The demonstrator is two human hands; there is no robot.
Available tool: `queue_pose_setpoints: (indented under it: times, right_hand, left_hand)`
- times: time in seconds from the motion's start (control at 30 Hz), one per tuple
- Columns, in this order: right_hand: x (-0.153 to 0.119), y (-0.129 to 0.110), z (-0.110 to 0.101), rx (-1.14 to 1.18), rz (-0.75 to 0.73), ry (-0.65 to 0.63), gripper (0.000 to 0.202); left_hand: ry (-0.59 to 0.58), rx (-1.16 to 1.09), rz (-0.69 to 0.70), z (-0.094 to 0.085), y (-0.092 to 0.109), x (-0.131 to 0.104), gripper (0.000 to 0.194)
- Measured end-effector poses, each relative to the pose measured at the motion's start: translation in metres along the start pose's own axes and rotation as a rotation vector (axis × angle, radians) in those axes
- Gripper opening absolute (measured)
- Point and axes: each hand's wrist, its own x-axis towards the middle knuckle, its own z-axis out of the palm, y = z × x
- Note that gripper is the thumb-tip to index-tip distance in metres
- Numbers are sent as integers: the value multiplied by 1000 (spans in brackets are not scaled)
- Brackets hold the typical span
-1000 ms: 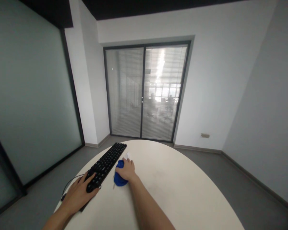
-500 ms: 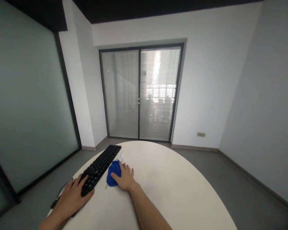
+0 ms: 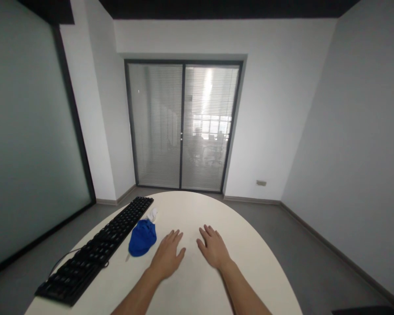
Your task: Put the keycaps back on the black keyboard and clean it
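My left hand (image 3: pixel 168 255) is over the middle of the white round table (image 3: pixel 249 258), palm down with its fingers apart and nothing in it. To its right, my right hand (image 3: pixel 214 247) also holds nothing, its fingers spread and pointing forward. The blue cloth item (image 3: pixel 142 238) lies just left of my left hand, not touched by it. Behind that item sits a small white crumpled piece (image 3: pixel 153 214). A black keyboard (image 3: pixel 100 247) runs diagonally along the table's left side, its cable curving out at the left edge.
Beyond the table's far edge are glass doors with blinds (image 3: pixel 180 127) in a white wall. A frosted glass panel (image 3: pixel 29 131) stands at the left. Part of a dark object shows at the bottom right corner.
My left hand has left the keyboard and moved right. My right hand has come off the blue cloth item and moved right. The view has shifted slightly.
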Motion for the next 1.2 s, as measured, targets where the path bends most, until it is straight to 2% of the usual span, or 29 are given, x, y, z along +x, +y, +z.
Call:
queue_pose_setpoints:
  times: [0.13, 0.27, 0.43, 0.6, 0.7, 0.73, 0.8, 0.9, 1.0, 1.2]
  right_hand:
    - [-3, 2, 5, -41, -43, 35, 60]
    - [4, 1, 6, -44, -105, 48, 61]
    - [11, 2, 9, -11, -52, 11, 63]
    - [15, -1, 6, -72, 5, -80, 71]
    - [18, -8, 5, -91, 73, -175, 73]
    - [18, -10, 6, -93, 89, -171, 73]
    - [18, -14, 8, -101, 86, -83, 71]
    - [18, -16, 11, -95, -25, 12, 65]
    - [20, -15, 13, -47, -99, -31, 64]
    - [27, -14, 17, -1, -91, -47, 65]
  left_hand:
    - [37, -1, 53, 0, -14, 1, 50]
    - [67, 14, -3, 2, -17, 6, 52]
    - [-20, 16, -50, 2, -14, 8, 58]
    - [-175, -25, 5, -17, -21, 8, 65]
    - [-211, -42, 61, -25, -28, 6, 67]
    - [-206, -48, 80, -26, -30, 5, 66]
    - [-164, -60, 107, -24, -34, 4, 60]
    - [-47, -61, 94, -15, -37, 4, 52]
    - [9, -70, 65, -8, -37, 5, 52]
    - [-15, -66, 40, -8, -36, 7, 52]
